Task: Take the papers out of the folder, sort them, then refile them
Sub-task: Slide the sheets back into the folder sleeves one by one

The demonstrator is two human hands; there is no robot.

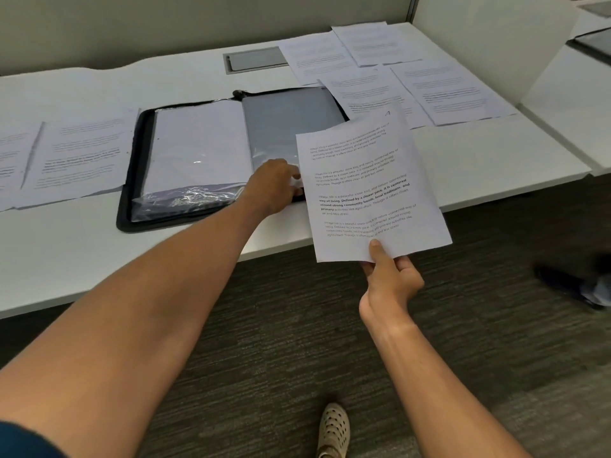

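Observation:
A black zip folder (139, 150) lies open on the white table (99, 259), with clear plastic sleeves on its left half and a grey panel (291, 120) on its right half. My right hand (390, 282) pinches the bottom edge of a printed sheet (367, 186) and holds it up over the table's front edge. My left hand (274, 186) reaches to the folder's lower right part, its fingertips hidden behind the sheet. Printed sheets lie spread at the left (76, 153) and at the back right (453, 94).
A grey cable hatch (254, 59) is set in the table behind the folder. A second white desk (568, 104) adjoins on the right. Below are dark carpet, my sandalled foot (334, 431) and another person's dark shoe (562, 285) at the right edge.

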